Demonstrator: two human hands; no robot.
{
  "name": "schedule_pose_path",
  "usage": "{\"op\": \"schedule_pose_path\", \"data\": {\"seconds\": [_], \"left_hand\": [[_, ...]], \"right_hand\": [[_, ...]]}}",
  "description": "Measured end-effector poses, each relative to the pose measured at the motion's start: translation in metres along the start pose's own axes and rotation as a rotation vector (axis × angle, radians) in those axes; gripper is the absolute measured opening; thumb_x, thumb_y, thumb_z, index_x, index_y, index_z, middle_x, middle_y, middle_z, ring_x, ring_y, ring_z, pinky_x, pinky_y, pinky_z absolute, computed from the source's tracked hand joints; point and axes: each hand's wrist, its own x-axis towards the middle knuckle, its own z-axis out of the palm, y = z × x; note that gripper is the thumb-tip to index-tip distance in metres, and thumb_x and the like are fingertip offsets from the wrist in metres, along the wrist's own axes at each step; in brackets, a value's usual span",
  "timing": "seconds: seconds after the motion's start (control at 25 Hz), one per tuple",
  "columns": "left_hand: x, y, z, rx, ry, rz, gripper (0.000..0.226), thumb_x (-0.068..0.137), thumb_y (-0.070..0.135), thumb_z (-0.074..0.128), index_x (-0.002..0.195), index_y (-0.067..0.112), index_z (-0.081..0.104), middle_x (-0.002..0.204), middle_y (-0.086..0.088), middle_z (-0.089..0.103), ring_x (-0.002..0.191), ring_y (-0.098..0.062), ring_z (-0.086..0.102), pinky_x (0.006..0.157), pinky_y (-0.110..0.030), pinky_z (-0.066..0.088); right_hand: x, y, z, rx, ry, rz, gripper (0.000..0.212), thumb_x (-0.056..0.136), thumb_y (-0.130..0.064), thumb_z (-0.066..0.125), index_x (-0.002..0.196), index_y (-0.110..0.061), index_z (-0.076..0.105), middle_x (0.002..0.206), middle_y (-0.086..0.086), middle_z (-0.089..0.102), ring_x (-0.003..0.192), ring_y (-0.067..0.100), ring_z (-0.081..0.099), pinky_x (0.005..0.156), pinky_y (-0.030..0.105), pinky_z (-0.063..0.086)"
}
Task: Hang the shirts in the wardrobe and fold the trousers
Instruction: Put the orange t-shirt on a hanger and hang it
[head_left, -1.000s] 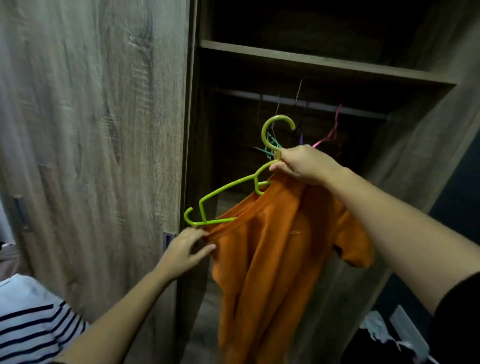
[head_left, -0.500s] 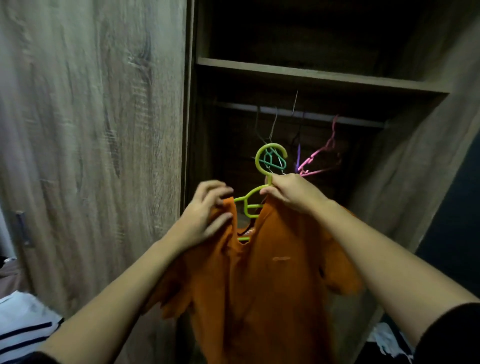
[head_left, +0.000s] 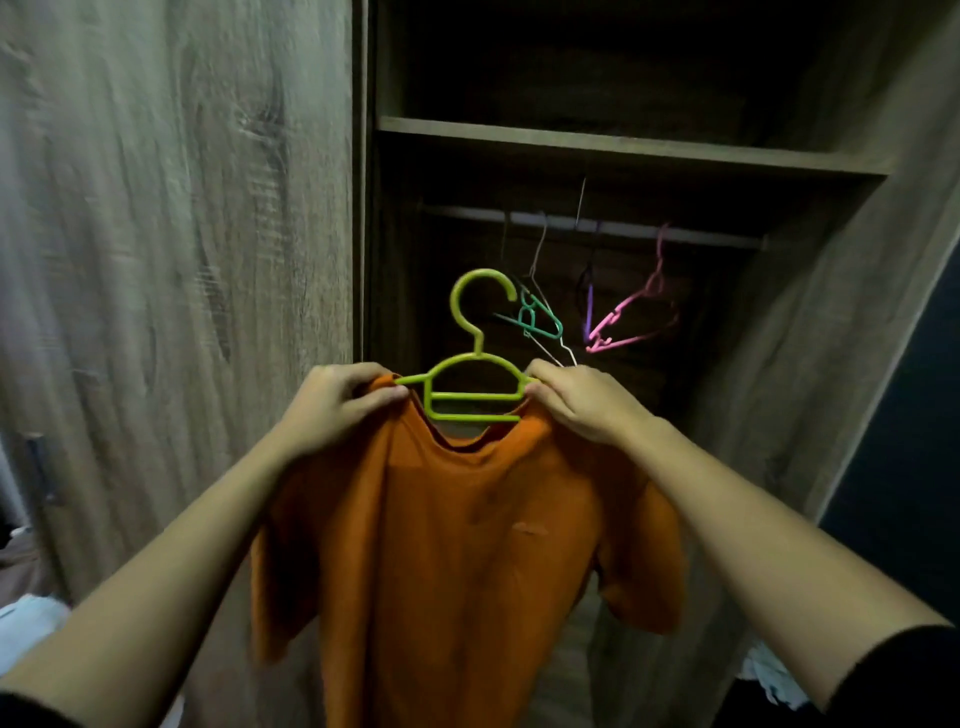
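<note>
Moved: left grip up; it and right grip pinch orange cloth shirt on green plastic hanger.
Next: hook over grey metal rail.

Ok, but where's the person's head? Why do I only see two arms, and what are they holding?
There is no robot here, just a person. The camera sits on the person's head and looks forward and down, so you see what they see: only their own arms. The left hand and the right hand each grip a shoulder of an orange shirt, which sits on a green hanger. The shirt hangs down between the arms. In front is an open wardrobe with a shelf and, below it, a rail. A few bare hangers hang from the rail, among them a pink hanger. The green hanger's hook is not on the rail yet.
</note>
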Motion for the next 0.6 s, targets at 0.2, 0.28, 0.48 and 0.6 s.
{"op": "schedule_pose_path", "data": {"seconds": [0.2,0.28,0.48,0.6], "left_hand": [[-0.007,-0.015,-0.023,-0.103,-0.044,-0.047,0.017,0.072,0.061,0.055,0.086,0.056,0.065,0.084,0.023,0.066,0.075,0.002,0.062,0.065,-0.01,0.045],[-0.004,-0.013,-0.019,-0.118,-0.069,-0.053,0.018,0.073,0.059,0.057,0.088,0.056,0.065,0.091,0.022,0.067,0.082,0.0,0.064,0.071,-0.012,0.048],[0.01,-0.004,-0.025,0.041,-0.132,0.029,0.031,0.082,0.049,0.062,0.106,0.031,0.065,0.094,0.02,0.064,0.088,0.015,0.055,0.078,-0.004,0.042],[0.008,-0.009,-0.035,0.091,-0.14,0.01,0.015,0.081,0.056,0.057,0.087,0.042,0.055,0.08,0.015,0.06,0.08,0.005,0.057,0.065,-0.007,0.043]], "right_hand": [[-0.017,0.022,0.01,0.155,0.035,0.028,0.025,0.096,-0.042,0.032,0.095,-0.029,0.054,0.082,-0.014,0.056,0.077,0.005,0.054,0.07,0.025,0.042],[-0.011,0.015,0.016,0.13,-0.03,0.02,0.024,0.097,-0.04,0.035,0.107,-0.028,0.054,0.097,-0.011,0.061,0.089,0.005,0.057,0.076,0.027,0.046],[-0.003,0.01,0.012,0.278,0.09,0.102,0.017,0.096,-0.036,0.043,0.092,-0.034,0.059,0.086,-0.009,0.063,0.083,0.007,0.059,0.077,0.039,0.05],[-0.009,0.014,0.001,0.407,0.058,0.136,0.015,0.092,-0.04,0.05,0.105,-0.035,0.058,0.098,-0.014,0.061,0.091,0.002,0.058,0.079,0.027,0.047]]}}
